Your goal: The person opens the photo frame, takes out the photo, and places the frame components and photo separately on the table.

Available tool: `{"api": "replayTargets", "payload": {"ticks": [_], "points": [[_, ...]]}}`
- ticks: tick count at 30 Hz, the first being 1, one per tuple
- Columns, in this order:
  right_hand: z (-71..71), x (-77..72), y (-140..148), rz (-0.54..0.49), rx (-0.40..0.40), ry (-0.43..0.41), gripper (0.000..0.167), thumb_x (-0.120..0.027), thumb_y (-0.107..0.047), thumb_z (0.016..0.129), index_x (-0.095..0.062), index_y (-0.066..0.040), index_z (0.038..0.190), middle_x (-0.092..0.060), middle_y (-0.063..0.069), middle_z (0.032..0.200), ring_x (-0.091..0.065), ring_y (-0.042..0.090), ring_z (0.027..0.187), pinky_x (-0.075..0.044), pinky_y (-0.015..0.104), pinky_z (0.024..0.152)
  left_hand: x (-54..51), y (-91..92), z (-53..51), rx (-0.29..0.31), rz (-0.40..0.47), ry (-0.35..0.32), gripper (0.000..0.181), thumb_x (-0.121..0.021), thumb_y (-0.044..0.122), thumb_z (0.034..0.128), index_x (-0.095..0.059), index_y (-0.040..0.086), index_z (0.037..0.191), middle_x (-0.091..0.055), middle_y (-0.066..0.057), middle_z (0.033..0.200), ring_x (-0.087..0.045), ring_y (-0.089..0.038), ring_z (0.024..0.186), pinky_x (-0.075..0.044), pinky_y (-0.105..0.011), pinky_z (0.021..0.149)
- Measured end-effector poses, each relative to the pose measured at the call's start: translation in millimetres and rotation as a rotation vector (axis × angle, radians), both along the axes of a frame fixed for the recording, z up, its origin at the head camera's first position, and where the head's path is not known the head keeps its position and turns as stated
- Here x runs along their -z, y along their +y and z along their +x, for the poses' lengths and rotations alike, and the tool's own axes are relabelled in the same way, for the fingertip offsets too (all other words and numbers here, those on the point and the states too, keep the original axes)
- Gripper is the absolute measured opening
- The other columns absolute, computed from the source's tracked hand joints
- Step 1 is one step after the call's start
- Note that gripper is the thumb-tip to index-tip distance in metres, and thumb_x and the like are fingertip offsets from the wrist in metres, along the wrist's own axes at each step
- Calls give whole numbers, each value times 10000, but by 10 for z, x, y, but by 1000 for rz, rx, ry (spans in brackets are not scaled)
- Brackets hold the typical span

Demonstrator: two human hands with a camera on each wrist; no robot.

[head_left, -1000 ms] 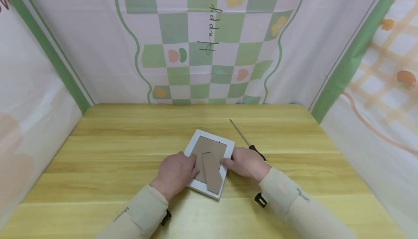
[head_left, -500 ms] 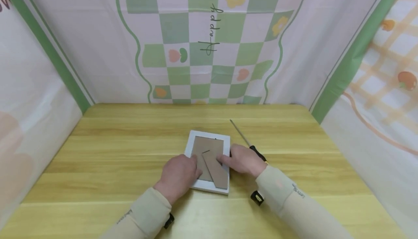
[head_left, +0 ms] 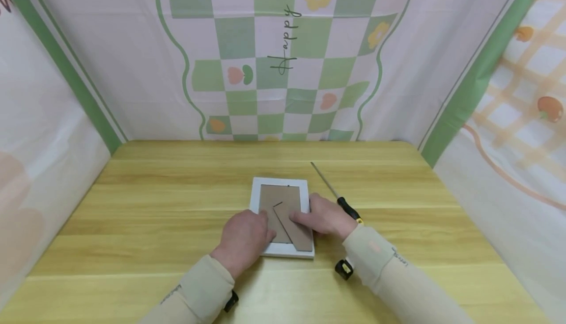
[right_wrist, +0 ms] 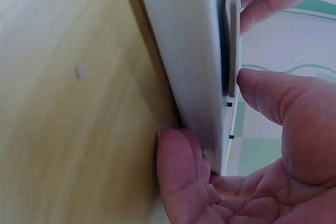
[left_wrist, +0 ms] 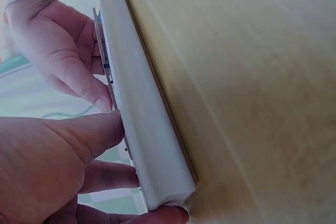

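Pinches a white rectangular picture frame (head_left: 283, 249), brown cardboard backing (head_left: 285, 196) upward, over a yellowish wood-grain table's (head_left: 177, 186) middle
Grips the frame's sides with left hand (head_left: 245, 238) and right hand (head_left: 328, 216), near a black-handled metal screwdriver (head_left: 348, 208) pointing toward the table's far edge

wood-grain table (head_left: 168, 181) | green-checked cloth wall (head_left: 306, 74) behind | orange-gridded side cloth (head_left: 515, 80) right

Black-handled screwdriver (head_left: 348, 207) on a wood-grain table (head_left: 177, 181), green-checked backdrop (head_left: 271, 75) beyond
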State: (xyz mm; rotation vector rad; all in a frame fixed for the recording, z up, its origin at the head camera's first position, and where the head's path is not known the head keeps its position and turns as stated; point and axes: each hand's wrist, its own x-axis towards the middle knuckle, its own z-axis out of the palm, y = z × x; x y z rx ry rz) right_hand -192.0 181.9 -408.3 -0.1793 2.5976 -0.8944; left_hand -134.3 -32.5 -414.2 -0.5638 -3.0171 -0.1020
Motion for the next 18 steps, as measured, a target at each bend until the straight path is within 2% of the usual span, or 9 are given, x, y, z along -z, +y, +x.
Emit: {"api": "replayTargets", "payload": {"ticks": [4,11,15,18], "points": [[0,14,4,-37,17,8,428,-738,-389,933,-596,-16,1087,-676,93,854,-636,192,690,-515,315,566,-1,8,0,-6,3,-9,403,-707,437,978,-690,35,964,-529,-47,590,-568,-179,546,-512,-315,467],[-12,-20,16,-144,29,-36,354,-730,-340,928,-680,-9,1041,-736,79,834,-710,182,710,-592,335,596,-32,-2,-4,-18,70,-39,404,-700,406,984,-727,14,1077,-616,-85,639,-643,-229,607,-554,-375,529],[-33,-67,9,-179,76,-51,357,-747,-324,900,-682,3,1025,-752,86,825,-741,198,711,-627,364,617,-60,-11,-10,-24,98,-31,336,-696,377,987,-690,51,905,-585,-66,608,-624,-225,576,-540,-396,515],[-47,-99,-17,-207,107,-53,352,-763,-312,875,-688,5,1009,-759,91,812,-743,196,695,-631,360,621,-93,-17,-19,-30,98,-34,374,-684,379,993,-622,86,770,-547,-47,581,-585,-204,541,-519,-393,482]]}}
